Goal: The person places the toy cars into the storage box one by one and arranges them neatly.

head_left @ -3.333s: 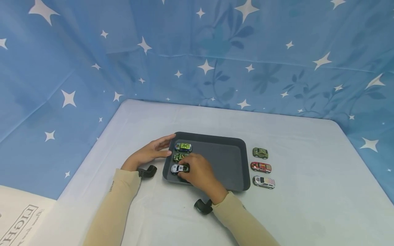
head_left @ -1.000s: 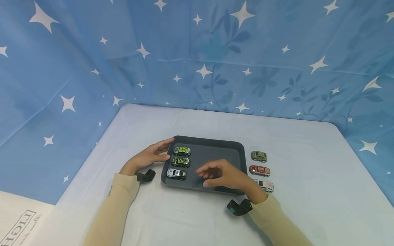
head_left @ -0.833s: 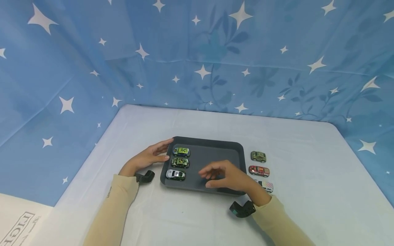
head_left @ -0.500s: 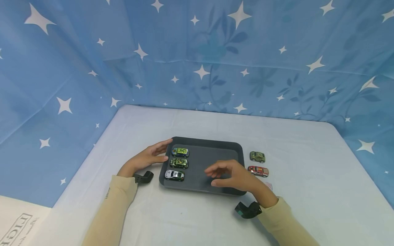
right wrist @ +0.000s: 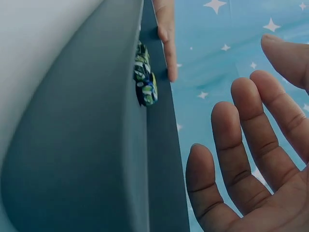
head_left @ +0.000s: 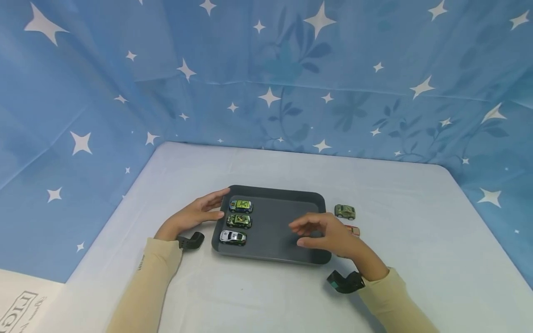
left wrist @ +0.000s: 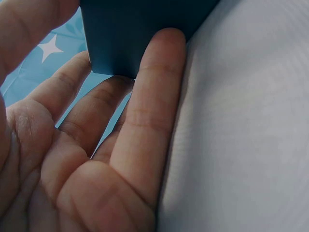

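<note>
Three toy cars stand in a column along the left side of the grey tray (head_left: 287,217): a yellow-green one (head_left: 241,206), a dark green camouflage one (head_left: 239,221) and a white one with a black-green rear (head_left: 233,237). My left hand (head_left: 189,217) rests at the tray's left wall, thumb and fingertips against it, as the left wrist view also shows. Over the tray's right part hovers my right hand (head_left: 333,233), fingers loosely bent and nothing between them. Beyond the right wall sit an olive toy car (head_left: 344,212) and a red toy car (head_left: 354,230), the latter partly covered by my right hand.
White cloth covers the table (head_left: 250,296). A blue star-patterned curtain (head_left: 233,55) hangs behind and at the sides. Printed pale fabric (head_left: 29,296) lies at the lower left. Each wrist wears a black camera (head_left: 346,281).
My right hand has let go of the white car in the tray and moved right, now covering the silver-white car outside. My left hand keeps its place at the tray wall.
</note>
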Demonstrator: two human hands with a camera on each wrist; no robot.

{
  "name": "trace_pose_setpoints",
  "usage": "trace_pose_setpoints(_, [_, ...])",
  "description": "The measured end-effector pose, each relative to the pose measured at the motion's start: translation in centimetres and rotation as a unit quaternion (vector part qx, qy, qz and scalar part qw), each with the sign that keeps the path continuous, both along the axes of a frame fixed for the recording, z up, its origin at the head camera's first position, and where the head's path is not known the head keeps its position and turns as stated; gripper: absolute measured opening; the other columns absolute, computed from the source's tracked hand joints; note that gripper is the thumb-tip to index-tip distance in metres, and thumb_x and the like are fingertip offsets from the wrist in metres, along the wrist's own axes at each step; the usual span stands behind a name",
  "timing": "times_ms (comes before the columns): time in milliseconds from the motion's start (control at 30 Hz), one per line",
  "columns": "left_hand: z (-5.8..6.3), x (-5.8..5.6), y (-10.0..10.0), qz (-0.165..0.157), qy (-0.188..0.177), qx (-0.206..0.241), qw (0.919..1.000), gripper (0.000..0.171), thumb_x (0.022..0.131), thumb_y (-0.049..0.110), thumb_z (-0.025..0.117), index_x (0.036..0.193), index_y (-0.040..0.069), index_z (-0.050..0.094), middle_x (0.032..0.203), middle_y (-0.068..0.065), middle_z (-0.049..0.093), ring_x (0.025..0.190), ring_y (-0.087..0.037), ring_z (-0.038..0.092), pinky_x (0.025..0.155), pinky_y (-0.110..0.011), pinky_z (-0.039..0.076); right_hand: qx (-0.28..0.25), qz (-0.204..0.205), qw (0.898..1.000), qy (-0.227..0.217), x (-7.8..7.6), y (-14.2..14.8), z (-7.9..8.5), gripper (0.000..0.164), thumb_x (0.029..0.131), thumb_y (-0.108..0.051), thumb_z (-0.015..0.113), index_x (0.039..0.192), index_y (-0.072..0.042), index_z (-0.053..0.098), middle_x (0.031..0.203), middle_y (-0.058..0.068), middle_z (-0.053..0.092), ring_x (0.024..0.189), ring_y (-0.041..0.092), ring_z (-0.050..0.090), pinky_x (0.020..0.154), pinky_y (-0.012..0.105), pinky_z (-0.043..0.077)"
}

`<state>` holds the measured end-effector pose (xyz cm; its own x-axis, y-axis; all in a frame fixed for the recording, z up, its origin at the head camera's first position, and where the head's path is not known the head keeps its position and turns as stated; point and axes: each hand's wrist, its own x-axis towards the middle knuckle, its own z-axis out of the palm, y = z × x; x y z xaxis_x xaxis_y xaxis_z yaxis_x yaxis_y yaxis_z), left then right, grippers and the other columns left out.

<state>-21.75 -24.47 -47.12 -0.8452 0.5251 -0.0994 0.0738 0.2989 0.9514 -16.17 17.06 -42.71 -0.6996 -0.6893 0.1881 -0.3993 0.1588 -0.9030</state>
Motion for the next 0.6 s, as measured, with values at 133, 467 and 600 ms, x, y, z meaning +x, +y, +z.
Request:
trace_pose_setpoints(133, [0.1, 0.0, 0.0, -0.001, 0.004, 0.002, 1.0000, 0.079, 0.106, 0.017, 0.070, 0.171, 0.004, 0.028, 0.176, -0.022, 0.026, 0.160, -0.049, 0.026, 0.129, -0.065, 0.021, 0.013, -0.016, 1.000, 0.015, 0.0, 0.8, 0.3, 0.032, 0.098, 0.002, 0.077, 0.127, 0.012, 0.070, 0.121, 0.031, 0.071, 0.106, 0.030, 0.072, 0.092, 0.033, 0.061])
trace_pose_setpoints(467, [0.2, 0.0, 0.0, -0.004, 0.006, 0.004, 1.0000, 0.079, 0.106, 0.018, 0.070, 0.171, 0.004, 0.028, 0.176, -0.023, 0.026, 0.160, -0.050, 0.026, 0.128, -0.066, 0.021, 0.031, -0.032, 0.998, 0.055, -0.2, 2.5, 0.6, 0.033, 0.097, 0.003, 0.078, 0.127, 0.011, 0.070, 0.120, 0.026, 0.073, 0.105, 0.023, 0.073, 0.090, 0.031, 0.061])
trace_pose_setpoints(600, [0.1, 0.0, 0.0, -0.009, 0.010, 0.005, 0.9999, 0.079, 0.107, 0.019, 0.070, 0.171, 0.003, 0.027, 0.176, -0.023, 0.025, 0.160, -0.050, 0.026, 0.128, -0.066, 0.021, 0.036, -0.042, 0.997, 0.056, -0.2, 3.3, 0.6, 0.033, 0.097, 0.002, 0.078, 0.129, 0.008, 0.071, 0.121, 0.022, 0.074, 0.104, 0.023, 0.072, 0.080, 0.030, 0.059])
